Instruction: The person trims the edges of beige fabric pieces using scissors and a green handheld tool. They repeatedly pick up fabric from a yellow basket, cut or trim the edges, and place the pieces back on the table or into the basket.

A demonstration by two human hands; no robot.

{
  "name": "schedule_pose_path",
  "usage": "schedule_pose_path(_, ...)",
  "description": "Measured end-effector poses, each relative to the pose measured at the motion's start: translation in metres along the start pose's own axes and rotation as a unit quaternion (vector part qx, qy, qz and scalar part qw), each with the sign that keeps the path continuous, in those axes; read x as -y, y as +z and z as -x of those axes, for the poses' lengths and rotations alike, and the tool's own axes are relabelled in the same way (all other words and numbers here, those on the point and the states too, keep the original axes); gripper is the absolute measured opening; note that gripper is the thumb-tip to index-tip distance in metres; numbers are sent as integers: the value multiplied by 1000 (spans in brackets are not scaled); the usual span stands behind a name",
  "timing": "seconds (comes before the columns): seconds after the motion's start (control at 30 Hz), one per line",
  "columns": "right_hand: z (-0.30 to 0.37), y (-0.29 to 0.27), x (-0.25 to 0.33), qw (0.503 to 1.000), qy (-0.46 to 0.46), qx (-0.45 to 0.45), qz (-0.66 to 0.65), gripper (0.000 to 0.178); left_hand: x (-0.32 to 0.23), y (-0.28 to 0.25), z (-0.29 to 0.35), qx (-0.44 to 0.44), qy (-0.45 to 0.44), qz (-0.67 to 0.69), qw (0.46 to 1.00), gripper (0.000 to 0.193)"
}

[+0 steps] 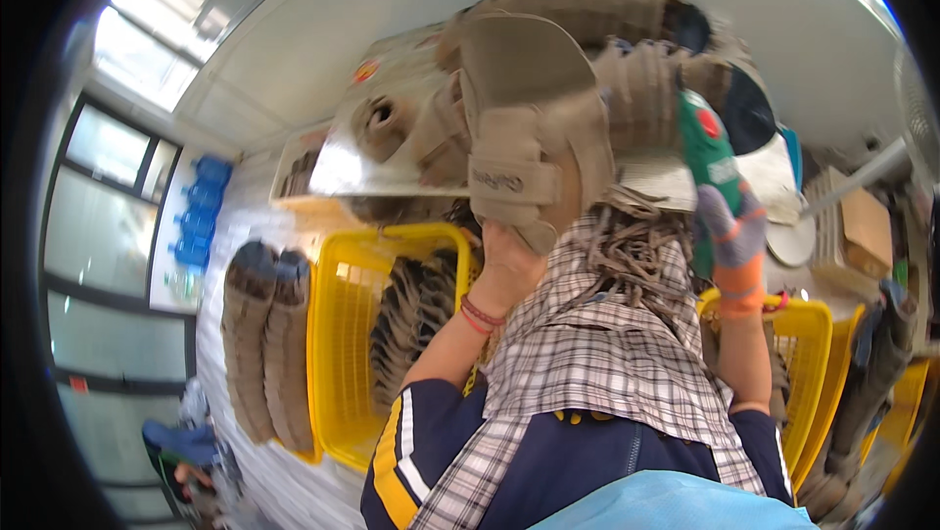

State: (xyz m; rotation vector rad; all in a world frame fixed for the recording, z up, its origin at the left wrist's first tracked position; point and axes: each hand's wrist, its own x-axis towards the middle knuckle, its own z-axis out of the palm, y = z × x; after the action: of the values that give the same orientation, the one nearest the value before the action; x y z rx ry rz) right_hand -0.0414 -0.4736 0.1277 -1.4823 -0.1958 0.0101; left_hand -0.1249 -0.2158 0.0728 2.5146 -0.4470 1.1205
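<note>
A beige-brown padded brace (524, 70), curved and fitted with a wide strap across it, is held upright in front of me. My left hand (511, 264) grips its lower end; the fingers are partly hidden behind it. My right hand (732, 241) wears a grey and orange glove and is closed around a green hand-held tool (707, 133) with a red round spot. That tool stands to the right of the brace, apart from it; its exact kind is unclear. Thin brown strips (636, 251) lie heaped on my checked apron (597, 363).
Rows of nested similar brown pieces (627, 70) cover the white table (343, 172) ahead. Yellow baskets (333, 334) with brown pieces stand at left and right (813, 334). Stacked brown rolls (264, 344) stand far left, with blue water bottles (201, 212) beyond. A cardboard box (867, 231) is at right.
</note>
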Motion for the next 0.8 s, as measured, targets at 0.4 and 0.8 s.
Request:
schedule_pose_path(0.4,40,-48,-60,988,76,-63,121,20,284,-114,-58,136,-255,-344,893,38)
schedule_pose_path(0.8,44,-44,-55,983,113,-63,127,20,317,-52,-47,-102,-145,-283,943,26)
